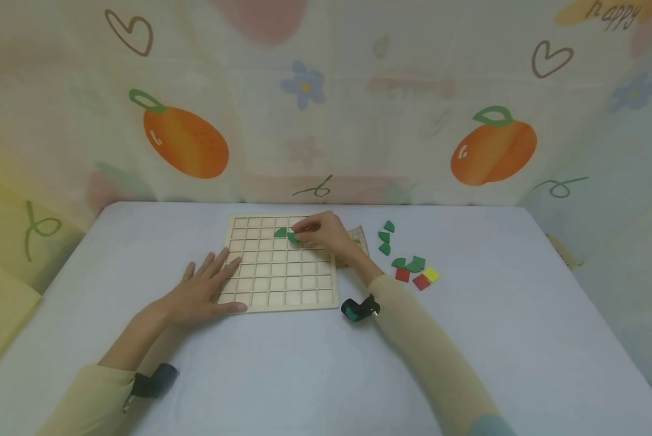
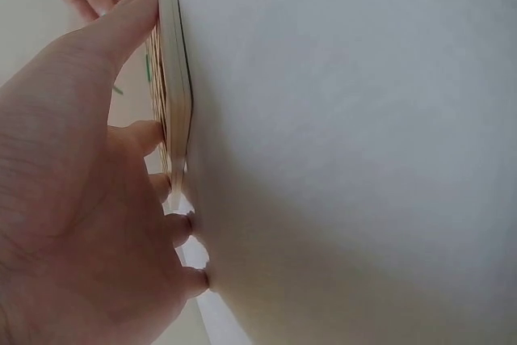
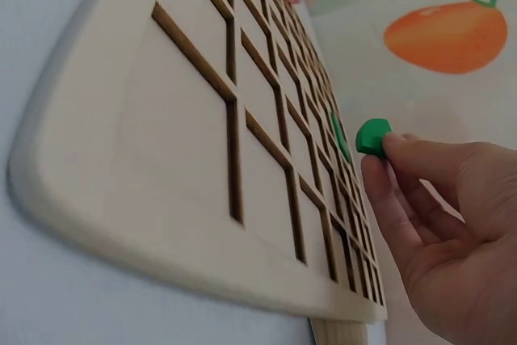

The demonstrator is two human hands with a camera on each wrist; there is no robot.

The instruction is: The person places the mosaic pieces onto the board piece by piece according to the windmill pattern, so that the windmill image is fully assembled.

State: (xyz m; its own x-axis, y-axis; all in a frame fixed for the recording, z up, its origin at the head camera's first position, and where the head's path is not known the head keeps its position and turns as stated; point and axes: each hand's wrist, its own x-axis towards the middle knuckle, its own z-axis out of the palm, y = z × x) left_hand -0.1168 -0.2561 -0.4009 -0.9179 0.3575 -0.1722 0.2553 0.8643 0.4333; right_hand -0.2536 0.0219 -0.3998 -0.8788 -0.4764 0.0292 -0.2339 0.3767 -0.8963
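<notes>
A wooden grid board lies on the white table. My left hand rests spread on its left edge, with the thumb on the lower edge; the left wrist view shows the thumb against the board's side. My right hand is over the board's upper right part. Between thumb and fingers it pinches a green piece, held just off the grid in the right wrist view. Another green quarter-round piece sits in a cell directly left of the held one.
Right of the board lie several green pieces, two red squares and a yellow one. A small patterned card is partly hidden behind my right hand and the board. A printed curtain hangs behind the table.
</notes>
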